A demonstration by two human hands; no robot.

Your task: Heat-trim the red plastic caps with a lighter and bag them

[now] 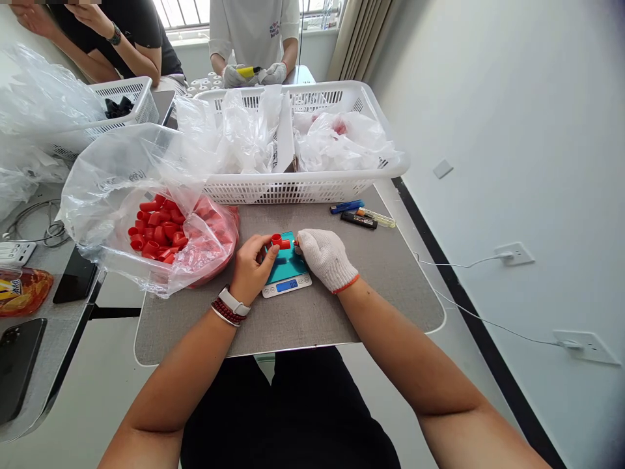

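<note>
Pinched left grip (251, 264) near right grip (322, 256)

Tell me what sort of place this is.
Probably a small workroom: a bag of red plastic fittings lies on the grey table beside a digital scale, and beyond stands a white basket holding clear plastic bags.

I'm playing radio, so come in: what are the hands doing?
Left hand: holding red fitting over scale. Right hand: gloved, beside fitting, grip unclear. Bag of red fittings close to left hand.
</note>
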